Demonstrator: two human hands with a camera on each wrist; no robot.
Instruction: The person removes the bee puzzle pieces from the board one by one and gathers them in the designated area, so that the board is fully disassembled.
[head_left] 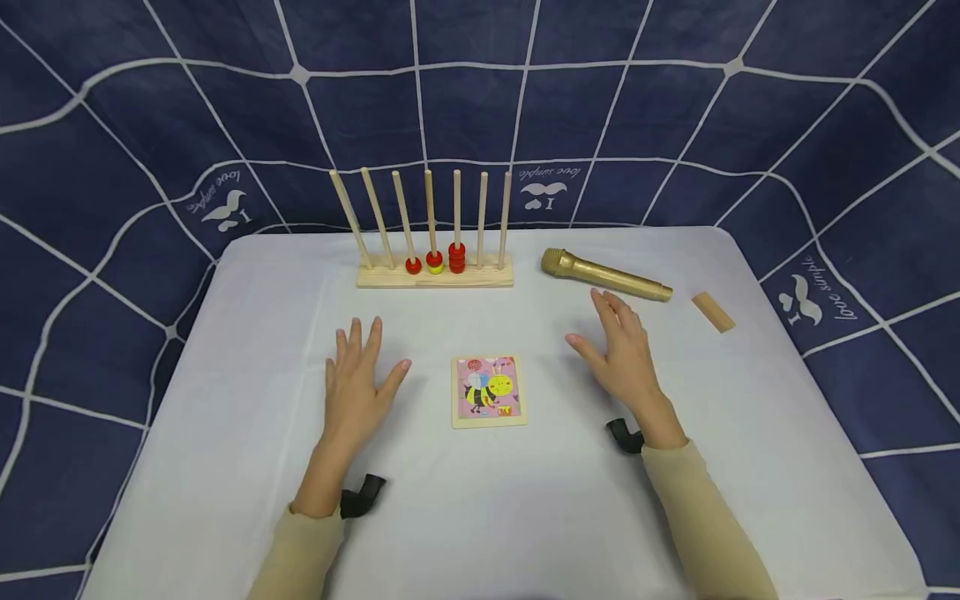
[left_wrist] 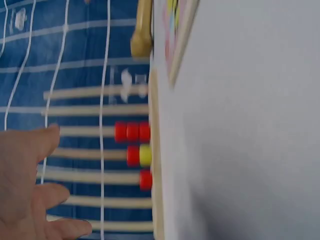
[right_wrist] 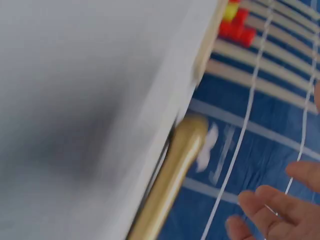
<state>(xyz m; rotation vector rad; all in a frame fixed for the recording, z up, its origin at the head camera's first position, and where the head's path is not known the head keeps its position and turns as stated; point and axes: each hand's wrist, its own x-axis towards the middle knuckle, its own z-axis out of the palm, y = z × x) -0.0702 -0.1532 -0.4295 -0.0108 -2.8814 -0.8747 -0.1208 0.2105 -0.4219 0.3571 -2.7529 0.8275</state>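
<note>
Head view: both hands over the white-covered counter point(head_left: 247, 350), palms down, nothing held. Left hand point(head_left: 358, 385) lies flat near the counter surface, fingers point(head_left: 354, 337) straight and spread apart, thumb out toward the puzzle; whether the palm actually touches the cloth cannot be told. Right hand point(head_left: 621, 350) is open too, fingers point(head_left: 609, 305) straight and slightly fanned, tips pointing toward the gold microphone point(head_left: 604, 274) and just short of its barrel; no contact visible.

Small square puzzle card point(head_left: 488, 391), pink with a bee picture, lies flat on the counter between the two hands, clear of both; nearer the front edge than the other objects.

Wooden peg rack point(head_left: 435, 272) stands at the back of the counter, seven upright rods on a flat base; red beads point(head_left: 457, 257) stacked on one rod near the middle, a red-and-yellow pair on the rod to its left, a single red bead on the next rod left; remaining rods bare. Microphone lies on its side to the right of the rack, head toward the rack; a small wooden block point(head_left: 713, 312) lies flat further right, well apart from the hand.

Left wrist view: blurred; fingers visible against the rods, uncurled. Right wrist view: blurred; fingertips beside the microphone barrel, apart from it.

Dark blue cloth with white lines hangs behind.
</note>
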